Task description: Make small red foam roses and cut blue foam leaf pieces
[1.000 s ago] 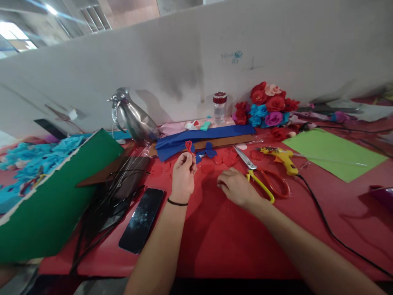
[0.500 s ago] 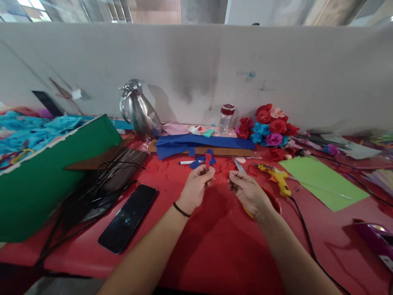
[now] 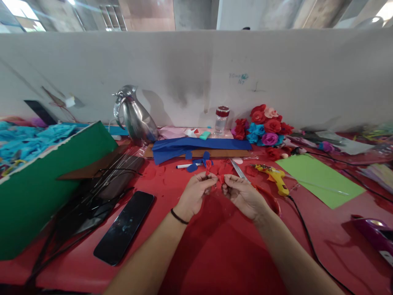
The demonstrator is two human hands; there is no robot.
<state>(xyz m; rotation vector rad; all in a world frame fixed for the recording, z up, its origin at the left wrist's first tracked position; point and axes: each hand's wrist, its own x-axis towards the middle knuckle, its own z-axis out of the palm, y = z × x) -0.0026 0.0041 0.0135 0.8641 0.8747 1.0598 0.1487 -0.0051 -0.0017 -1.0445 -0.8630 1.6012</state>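
Observation:
Over the red table, my left hand (image 3: 195,196) pinches a small rolled piece of red crepe paper (image 3: 208,165), whose top sticks up above the fingers. Close beside it, my right hand (image 3: 244,196) pinches another bit of red paper (image 3: 221,179) between thumb and fingertips. The fingertips of both hands almost meet, and where the two red pieces touch is hard to make out. Just beyond the hands lie blue paper petals (image 3: 192,168) and a white marker (image 3: 183,166). Scissors (image 3: 238,169) with an orange handle lie partly hidden under my right hand.
A yellow glue gun (image 3: 278,182) with a black cord lies right, beside a green sheet (image 3: 325,180). Paper roses (image 3: 272,125), a jar (image 3: 221,122), blue crepe strips (image 3: 199,144) and a steel jug (image 3: 136,119) stand behind. A phone (image 3: 124,227) and green box (image 3: 52,190) are left.
My right hand has moved left, bringing its red paper up to the piece in my left hand. The view has shifted slightly, so the background sits a little lower and further left.

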